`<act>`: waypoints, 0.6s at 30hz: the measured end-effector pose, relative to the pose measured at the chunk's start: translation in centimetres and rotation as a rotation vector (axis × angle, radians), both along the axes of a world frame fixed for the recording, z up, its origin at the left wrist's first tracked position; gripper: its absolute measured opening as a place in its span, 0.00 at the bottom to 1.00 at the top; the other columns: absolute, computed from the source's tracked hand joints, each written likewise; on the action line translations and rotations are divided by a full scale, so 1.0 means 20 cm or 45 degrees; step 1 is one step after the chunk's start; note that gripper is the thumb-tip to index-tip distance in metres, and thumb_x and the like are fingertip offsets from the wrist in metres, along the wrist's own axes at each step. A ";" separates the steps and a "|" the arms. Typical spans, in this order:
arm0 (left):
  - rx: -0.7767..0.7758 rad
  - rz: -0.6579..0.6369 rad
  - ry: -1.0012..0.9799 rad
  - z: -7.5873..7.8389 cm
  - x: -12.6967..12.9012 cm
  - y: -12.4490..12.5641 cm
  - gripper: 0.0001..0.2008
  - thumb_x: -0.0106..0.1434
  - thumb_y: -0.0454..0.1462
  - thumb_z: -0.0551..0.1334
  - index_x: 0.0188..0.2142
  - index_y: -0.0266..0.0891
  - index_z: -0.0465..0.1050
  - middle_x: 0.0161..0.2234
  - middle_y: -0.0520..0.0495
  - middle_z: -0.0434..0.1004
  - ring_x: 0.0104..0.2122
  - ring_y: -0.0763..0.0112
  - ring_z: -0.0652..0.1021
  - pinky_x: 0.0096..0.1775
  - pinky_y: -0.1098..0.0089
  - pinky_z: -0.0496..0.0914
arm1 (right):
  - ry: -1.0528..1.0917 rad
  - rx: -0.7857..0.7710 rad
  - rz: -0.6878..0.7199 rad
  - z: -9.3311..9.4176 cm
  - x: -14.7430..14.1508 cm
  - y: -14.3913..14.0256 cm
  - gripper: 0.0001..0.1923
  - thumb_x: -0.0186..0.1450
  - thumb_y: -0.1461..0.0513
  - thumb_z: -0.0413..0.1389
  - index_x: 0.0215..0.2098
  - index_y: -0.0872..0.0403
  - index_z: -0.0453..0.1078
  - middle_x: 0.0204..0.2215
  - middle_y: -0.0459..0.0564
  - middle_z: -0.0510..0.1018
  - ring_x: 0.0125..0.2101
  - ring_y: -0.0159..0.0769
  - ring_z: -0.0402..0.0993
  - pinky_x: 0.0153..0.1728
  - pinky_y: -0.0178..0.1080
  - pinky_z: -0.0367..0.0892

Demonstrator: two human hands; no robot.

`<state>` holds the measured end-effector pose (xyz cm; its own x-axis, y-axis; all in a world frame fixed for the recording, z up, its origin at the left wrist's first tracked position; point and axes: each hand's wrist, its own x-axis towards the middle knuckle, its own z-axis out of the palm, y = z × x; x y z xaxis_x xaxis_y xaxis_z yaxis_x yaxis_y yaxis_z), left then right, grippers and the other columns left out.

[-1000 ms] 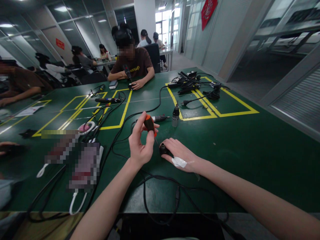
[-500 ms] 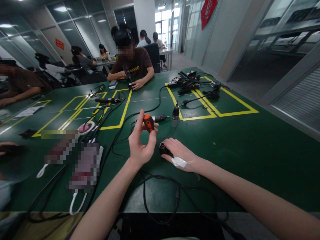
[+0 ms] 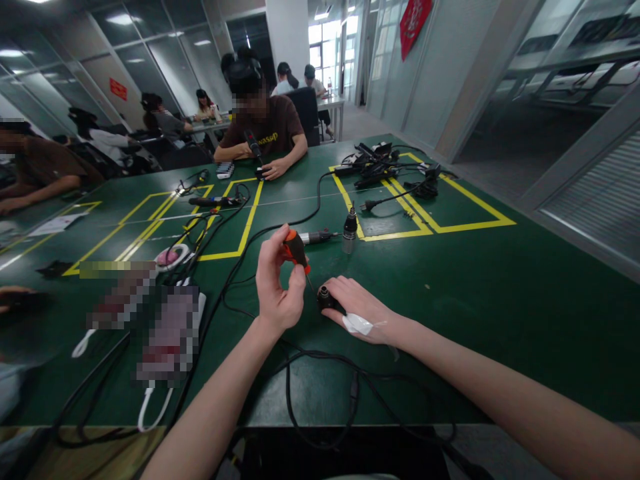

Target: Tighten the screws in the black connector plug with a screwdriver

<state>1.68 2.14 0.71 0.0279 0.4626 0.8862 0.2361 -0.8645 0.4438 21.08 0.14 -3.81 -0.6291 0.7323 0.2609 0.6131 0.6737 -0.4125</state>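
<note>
My left hand (image 3: 277, 287) is closed around the handle of a screwdriver (image 3: 296, 249) with an orange and black grip. Its thin shaft slants down to the right, the end close to a black part held in my other hand. That black part (image 3: 325, 297) has a round, ringed collar facing up; most of its body is hidden under my right hand (image 3: 357, 303), which is closed on it against the table. White tape is stuck by my right thumb. Beyond the hands, a grey and black pen-shaped tool (image 3: 317, 237) lies beside an upright black-topped, see-through piece (image 3: 350, 230) with a pointed tip.
Black cables (image 3: 320, 357) loop over the green table (image 3: 500, 307) near its front edge. Two phones (image 3: 170, 333) with white cords lie left. A heap of black cables and plugs (image 3: 375, 167) sits on yellow tape outlines. Across the table, a person (image 3: 270, 127) holds a power tool.
My left hand has turned the screwdriver, so its shaft now shows, slanting toward the black part. My right hand has stayed in place on that part.
</note>
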 end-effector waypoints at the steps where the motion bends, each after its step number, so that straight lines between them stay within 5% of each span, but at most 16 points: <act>1: 0.002 0.035 0.001 0.00 0.00 0.00 0.25 0.75 0.41 0.60 0.70 0.48 0.63 0.55 0.41 0.76 0.43 0.67 0.81 0.41 0.68 0.81 | -0.001 0.000 -0.004 0.00 0.00 0.00 0.08 0.75 0.59 0.59 0.49 0.53 0.70 0.46 0.58 0.79 0.44 0.49 0.74 0.46 0.50 0.70; 7: 0.042 0.006 0.022 0.00 0.01 0.00 0.28 0.76 0.38 0.58 0.73 0.52 0.57 0.60 0.40 0.75 0.40 0.70 0.83 0.39 0.70 0.82 | -0.015 0.002 -0.013 0.01 0.00 0.00 0.08 0.75 0.60 0.60 0.50 0.54 0.70 0.45 0.58 0.79 0.44 0.49 0.74 0.45 0.49 0.70; 12: 0.046 -0.061 -0.008 0.01 0.01 -0.01 0.25 0.76 0.36 0.57 0.70 0.52 0.63 0.58 0.43 0.77 0.40 0.71 0.83 0.39 0.71 0.81 | -0.029 0.023 -0.007 0.00 0.00 0.00 0.08 0.75 0.59 0.59 0.50 0.54 0.70 0.46 0.58 0.79 0.45 0.49 0.74 0.46 0.49 0.70; 18: 0.132 0.146 0.025 0.02 0.01 0.00 0.27 0.71 0.37 0.67 0.67 0.50 0.67 0.54 0.43 0.78 0.42 0.69 0.79 0.42 0.69 0.78 | 0.000 0.020 -0.013 -0.02 0.00 0.00 0.09 0.76 0.59 0.58 0.51 0.54 0.70 0.45 0.58 0.79 0.44 0.49 0.74 0.46 0.50 0.70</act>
